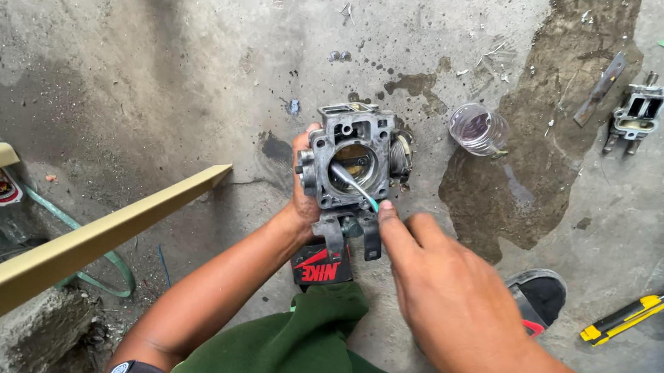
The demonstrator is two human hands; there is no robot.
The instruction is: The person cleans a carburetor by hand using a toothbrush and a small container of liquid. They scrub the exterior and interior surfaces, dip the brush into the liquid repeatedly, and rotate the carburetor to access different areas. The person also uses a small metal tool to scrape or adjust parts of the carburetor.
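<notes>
Near the middle of the concrete floor (154, 66) stands one grey metal throttle body (351, 162), held upright with its round bore facing up toward the camera. Two hands work on it. One left hand (303, 196) wraps the body's left side from behind; its fingers are curled shut around the casting, with the thumb showing at the upper left edge. One right hand (453, 296) comes in from the near right, its fingers (388, 222) pinched together on the near end of one thin tool (353, 183) with a green grip. Only the tip of that grip shows, so how firm the pinch is I cannot tell. The tool's long axis runs diagonally, from the fingertips at the near right up and left into the bore, where its metal tip points to the far left. The body's own long axis runs near to far, with a bracket hanging at its near end over a black and red shoe (321, 267).

To the far right lie one clear plastic cup (478, 130) beside a dark wet patch (536, 151), one flat metal strip (600, 89) and one smaller metal part (639, 113). One yellow and black utility knife (625, 318) lies at the near right, well apart from the hands. One tan beam (66, 256) crosses the near left.
</notes>
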